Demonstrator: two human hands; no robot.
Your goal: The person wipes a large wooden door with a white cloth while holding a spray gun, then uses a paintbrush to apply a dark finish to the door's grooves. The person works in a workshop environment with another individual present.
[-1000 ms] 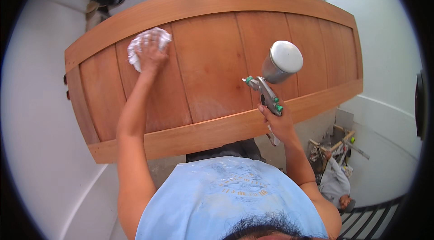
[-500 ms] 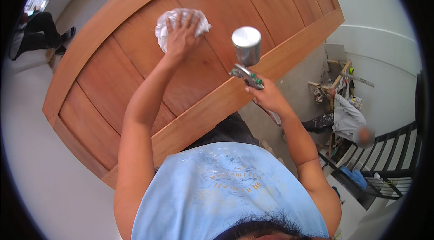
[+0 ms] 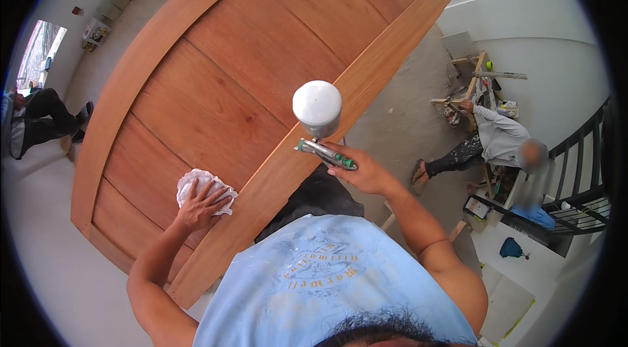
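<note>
A large reddish-brown wooden door panel, with vertical boards and a raised frame, lies before me. My left hand presses a crumpled white rag onto the boards near the panel's near left end, fingers spread over the cloth. In my right hand is a metal spray gun with green knobs, held by its grip above the near frame rail. A silver cup with a white lid stands on top of the gun. Part of the grip is hidden behind my fingers.
On the right another person crouches by a wooden stand with tools. Black stair railings rise beyond. At the far left sits someone in dark trousers. Containers line the wall at upper left.
My left hand has slid the rag along the boards, toward me and to the left. The spray gun has moved left and nearer to me. My view has shifted.
</note>
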